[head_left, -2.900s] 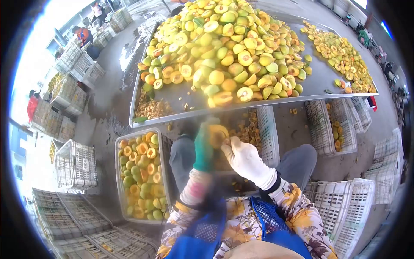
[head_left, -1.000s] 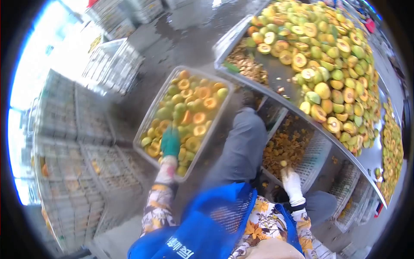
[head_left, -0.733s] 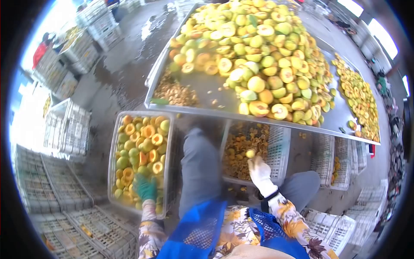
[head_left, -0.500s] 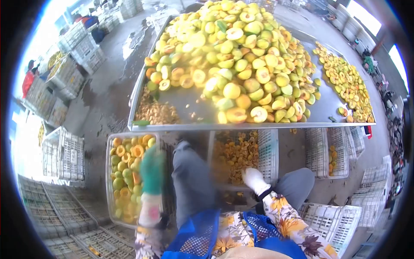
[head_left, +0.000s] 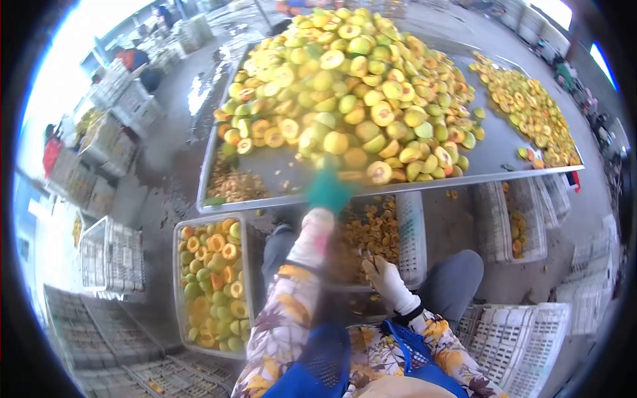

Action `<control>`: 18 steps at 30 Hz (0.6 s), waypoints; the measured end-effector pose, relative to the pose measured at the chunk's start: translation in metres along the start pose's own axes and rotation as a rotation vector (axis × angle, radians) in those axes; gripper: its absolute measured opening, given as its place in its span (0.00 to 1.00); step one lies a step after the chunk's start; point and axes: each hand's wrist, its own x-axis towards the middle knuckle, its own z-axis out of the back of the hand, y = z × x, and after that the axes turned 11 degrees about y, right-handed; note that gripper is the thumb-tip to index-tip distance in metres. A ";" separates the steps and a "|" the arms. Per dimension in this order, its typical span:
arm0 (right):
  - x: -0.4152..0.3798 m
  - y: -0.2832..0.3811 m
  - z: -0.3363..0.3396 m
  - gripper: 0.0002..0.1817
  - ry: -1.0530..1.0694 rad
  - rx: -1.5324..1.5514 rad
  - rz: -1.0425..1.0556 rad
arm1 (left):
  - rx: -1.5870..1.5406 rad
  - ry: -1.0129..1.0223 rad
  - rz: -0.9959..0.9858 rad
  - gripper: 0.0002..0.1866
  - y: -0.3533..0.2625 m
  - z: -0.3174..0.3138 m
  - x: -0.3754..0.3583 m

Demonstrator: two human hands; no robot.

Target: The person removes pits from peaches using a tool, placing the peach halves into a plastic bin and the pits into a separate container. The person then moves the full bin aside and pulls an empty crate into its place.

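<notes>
My left hand (head_left: pixel 328 192), in a green glove, reaches over the front edge of the metal table (head_left: pixel 279 200) close to a heap of halved yellow-green fruit, apricots or plums (head_left: pixel 378 113). Motion blur hides its fingers. My right hand (head_left: pixel 388 280), in a white glove with a dark wristband, is low over a crate of cut fruit pieces (head_left: pixel 371 229) between my knees. Its fingers are closed, with a small thin thing (head_left: pixel 365 255) at their tips that I cannot make out. To the left stands a crate of fruit halves (head_left: pixel 213 285).
A small pile of pits (head_left: pixel 237 184) lies at the table's left front corner, and flatter cut fruit (head_left: pixel 534 113) at its right. White plastic crates (head_left: pixel 113 255) stand left, more crates (head_left: pixel 514 338) at right. A person in red (head_left: pixel 52 158) is far left.
My left hand has moved from above the left fruit crate up and right to the table edge. My right hand has shifted slightly down, its fingers still low over the middle crate.
</notes>
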 end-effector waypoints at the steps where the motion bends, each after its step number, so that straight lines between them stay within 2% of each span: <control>1: -0.005 0.007 0.000 0.14 0.080 0.143 -0.082 | -0.128 0.020 0.016 0.29 0.009 0.005 0.006; 2: -0.011 0.030 0.005 0.12 0.085 0.285 -0.198 | 0.096 -0.087 -0.021 0.27 0.003 0.006 0.003; 3: -0.011 0.013 -0.002 0.11 0.089 0.447 -0.172 | 0.321 -0.185 -0.047 0.25 -0.005 0.001 -0.001; 5: -0.015 0.014 0.000 0.10 0.053 0.390 -0.154 | 0.479 -0.160 0.037 0.22 -0.013 -0.014 -0.008; 6: -0.019 0.018 0.003 0.10 0.016 0.311 -0.059 | 0.527 -0.205 0.033 0.21 -0.008 -0.016 -0.012; 8: -0.018 0.007 -0.003 0.11 -0.020 0.203 -0.030 | 0.602 -0.259 -0.018 0.19 -0.006 -0.033 -0.019; 9: -0.022 -0.002 0.002 0.11 -0.067 0.144 -0.028 | 0.503 -0.284 -0.067 0.18 -0.002 -0.031 -0.023; 10: -0.030 0.014 0.010 0.13 -0.056 0.151 -0.086 | 0.558 -0.259 -0.222 0.19 0.016 -0.033 -0.015; 12: -0.032 0.009 0.018 0.15 -0.118 0.048 -0.041 | 0.425 -0.179 -0.324 0.20 0.025 -0.026 -0.013; 14: -0.037 0.009 0.019 0.15 -0.175 0.004 -0.002 | 0.182 -0.193 -0.272 0.21 0.019 -0.026 -0.021; 16: -0.032 0.020 0.021 0.15 -0.213 -0.046 0.044 | 0.056 -0.374 -0.299 0.23 0.027 -0.036 -0.004; 18: -0.034 0.036 0.025 0.14 -0.203 0.007 0.075 | 0.093 -0.154 -0.160 0.25 0.011 -0.023 -0.003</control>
